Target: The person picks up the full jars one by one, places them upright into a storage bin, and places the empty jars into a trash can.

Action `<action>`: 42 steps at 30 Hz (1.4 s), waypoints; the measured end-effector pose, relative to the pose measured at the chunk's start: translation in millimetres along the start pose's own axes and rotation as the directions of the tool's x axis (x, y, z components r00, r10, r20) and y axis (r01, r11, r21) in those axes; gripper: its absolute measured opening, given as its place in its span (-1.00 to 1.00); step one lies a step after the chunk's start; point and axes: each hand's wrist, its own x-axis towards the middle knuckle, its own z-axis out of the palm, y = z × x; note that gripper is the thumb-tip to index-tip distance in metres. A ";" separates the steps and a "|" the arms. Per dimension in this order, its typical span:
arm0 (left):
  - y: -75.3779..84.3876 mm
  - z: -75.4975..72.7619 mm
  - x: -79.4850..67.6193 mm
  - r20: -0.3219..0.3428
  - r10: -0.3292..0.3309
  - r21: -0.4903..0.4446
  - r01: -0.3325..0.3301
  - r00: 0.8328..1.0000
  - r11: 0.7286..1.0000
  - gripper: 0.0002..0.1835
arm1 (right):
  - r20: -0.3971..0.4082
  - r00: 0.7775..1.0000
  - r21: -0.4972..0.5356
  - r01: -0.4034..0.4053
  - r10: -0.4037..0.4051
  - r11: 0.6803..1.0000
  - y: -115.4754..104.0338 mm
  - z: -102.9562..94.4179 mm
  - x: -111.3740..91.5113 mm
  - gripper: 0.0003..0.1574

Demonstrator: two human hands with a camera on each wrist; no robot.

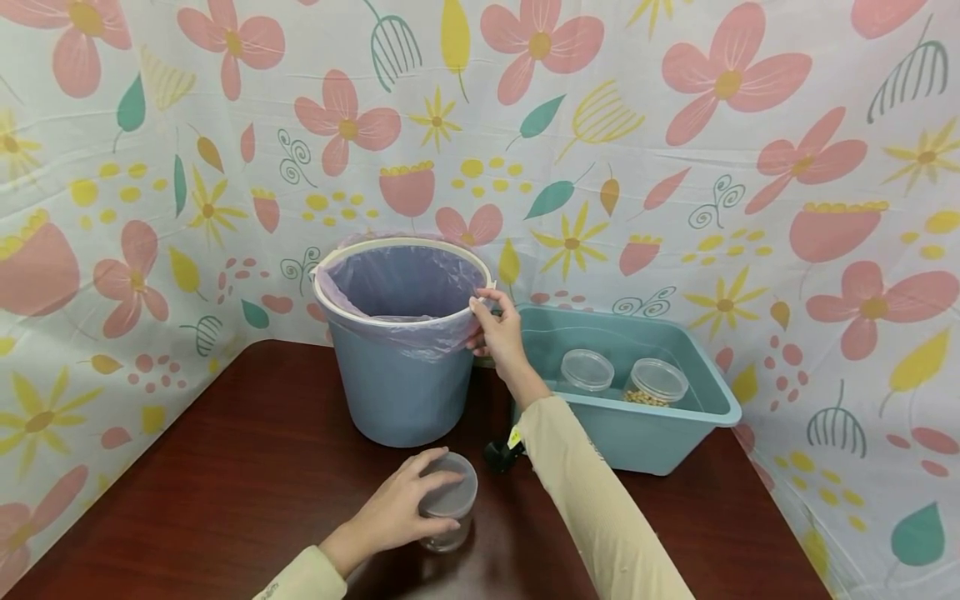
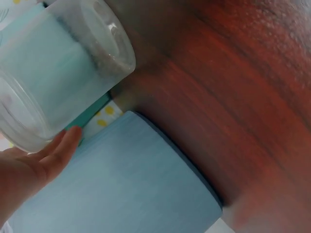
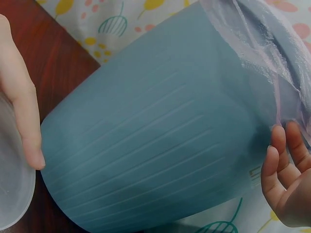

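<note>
A blue trash can (image 1: 401, 392) stands on the table, lined with a thin pinkish plastic bag (image 1: 442, 340) folded over its cream rim. My right hand (image 1: 502, 337) grips the rim on its right side, thumb on top and fingers below. In the right wrist view its fingertips (image 3: 278, 138) meet the bag's edge. In front of the can, a clear plastic jar (image 1: 448, 537) with a translucent lid stands upright on the table. My left hand (image 1: 401, 507) holds it from the left, thumb and fingers spread around the lid. The jar (image 2: 58, 82) looks empty in the left wrist view.
Right of the can sits a teal tub (image 1: 637, 437) holding two lidded clear jars; one jar (image 1: 655, 385) contains yellowish kernels. A small black object (image 1: 498, 456) with a yellow tag lies before the tub. Floral cloth (image 1: 570, 192) hangs behind the dark red-brown table (image 1: 225, 475).
</note>
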 end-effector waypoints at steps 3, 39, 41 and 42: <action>-0.9 1.3 -0.6 -0.006 0.002 -0.004 -0.002 1.000 1.000 -0.49 | 0.001 1.000 -0.002 0.004 -0.004 1.000 0.5 0.0 -0.3 -0.54; 17.7 -68.5 30.5 -0.397 0.222 0.021 -0.233 0.891 0.972 -0.59 | -0.004 0.999 -0.015 0.034 -0.034 0.999 3.2 -0.2 0.8 -0.56; 19.6 -74.8 33.1 -0.408 0.226 0.014 -0.241 0.885 0.970 -0.59 | -0.004 0.999 -0.014 0.037 -0.037 0.999 3.1 0.0 0.8 -0.57; 20.5 -78.2 34.6 -0.416 0.228 0.011 -0.246 0.880 0.969 -0.59 | -0.005 0.999 -0.013 0.037 -0.037 0.999 2.9 0.1 0.8 -0.59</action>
